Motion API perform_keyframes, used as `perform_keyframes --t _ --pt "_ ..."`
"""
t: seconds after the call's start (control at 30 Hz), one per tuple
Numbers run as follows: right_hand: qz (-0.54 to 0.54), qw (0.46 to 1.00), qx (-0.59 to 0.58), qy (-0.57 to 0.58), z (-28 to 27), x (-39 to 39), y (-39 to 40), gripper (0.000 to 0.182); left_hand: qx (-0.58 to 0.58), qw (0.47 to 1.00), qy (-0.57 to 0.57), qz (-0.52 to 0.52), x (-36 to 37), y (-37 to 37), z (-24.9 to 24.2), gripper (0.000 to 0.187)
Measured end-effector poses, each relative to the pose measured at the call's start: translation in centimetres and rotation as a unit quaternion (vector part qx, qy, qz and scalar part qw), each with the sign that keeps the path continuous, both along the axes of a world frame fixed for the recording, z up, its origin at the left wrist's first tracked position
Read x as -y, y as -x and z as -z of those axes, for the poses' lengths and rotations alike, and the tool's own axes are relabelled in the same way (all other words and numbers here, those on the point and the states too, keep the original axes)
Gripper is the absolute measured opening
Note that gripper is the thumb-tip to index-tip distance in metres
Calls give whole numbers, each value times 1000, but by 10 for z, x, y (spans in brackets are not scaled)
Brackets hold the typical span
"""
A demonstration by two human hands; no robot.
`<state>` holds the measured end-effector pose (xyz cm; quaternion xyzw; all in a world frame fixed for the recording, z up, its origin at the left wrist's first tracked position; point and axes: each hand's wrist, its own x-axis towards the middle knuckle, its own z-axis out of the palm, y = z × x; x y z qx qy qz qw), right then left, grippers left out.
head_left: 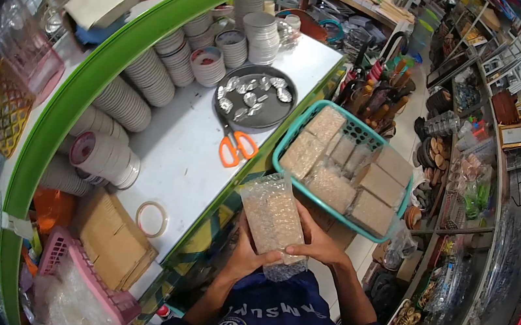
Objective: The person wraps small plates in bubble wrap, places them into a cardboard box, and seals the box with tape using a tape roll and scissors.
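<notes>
A brown box in bubble wrap [270,215] is held upright in front of my chest. My left hand [251,251] grips its left side, with the thumb across the front near the lower end. On the opposite side my right hand [316,239] holds it, its thumb also pressed on the front face. Loose bubble wrap sticks out at both ends of the box. Just beyond it, to the right, stands a turquoise basket [285,133] packed with several similar wrapped brown boxes [331,186].
On the white counter [179,129] are orange-handled scissors [236,149], a dark round pan [268,116] with small shiny metal moulds, a tape roll [151,219] and flat cardboard [112,238]. Stacked white bowls [122,103] line its back. A pink basket [86,264] sits lower left; crowded shelves [456,228] stand right.
</notes>
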<state>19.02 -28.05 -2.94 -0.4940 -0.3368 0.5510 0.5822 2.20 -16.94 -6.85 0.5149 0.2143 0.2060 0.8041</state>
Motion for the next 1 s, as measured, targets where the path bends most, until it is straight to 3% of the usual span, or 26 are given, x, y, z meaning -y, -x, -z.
perform_keyframes --t 0.1,0.17,0.27,0.37,0.4,0.43,0.53,0.57,0.63,0.67,0.77,1.0 --pt "6 996 87 25 0 10 -39 118 18 998 -43 31 2 -41 -3 118" --pt "7 995 83 51 -8 15 -69 124 26 997 -52 46 3 -67 -5 116" --pt "-18 963 256 83 -19 17 -120 126 -9 988 -64 139 -4 -113 -16 105" --pt "-34 962 259 82 -29 10 -174 125 12 990 -129 57 2 -161 -2 97" --pt "-47 960 259 97 -27 6 -194 123 -22 986 -158 56 -1 -174 -3 85" --pt "-49 960 256 99 -26 1 -213 123 -25 986 -155 55 -6 -187 1 85" --pt "-67 954 252 149 -18 -14 -264 122 -111 935 -337 20 -16 -217 20 76" --pt "-72 954 251 149 -12 -19 -277 122 -114 935 -335 16 -16 -220 25 76" --pt "-114 944 255 174 0 -31 -298 120 -233 826 -513 2 -13 -222 40 84" --pt "-146 933 277 176 6 -36 -306 117 -268 796 -542 15 -12 -220 48 88" --pt "-211 915 282 198 20 -51 -318 115 -284 750 -596 31 -13 -212 69 90" --pt "-293 924 162 187 48 -62 -344 101 -272 751 -602 -18 -14 -217 61 86"
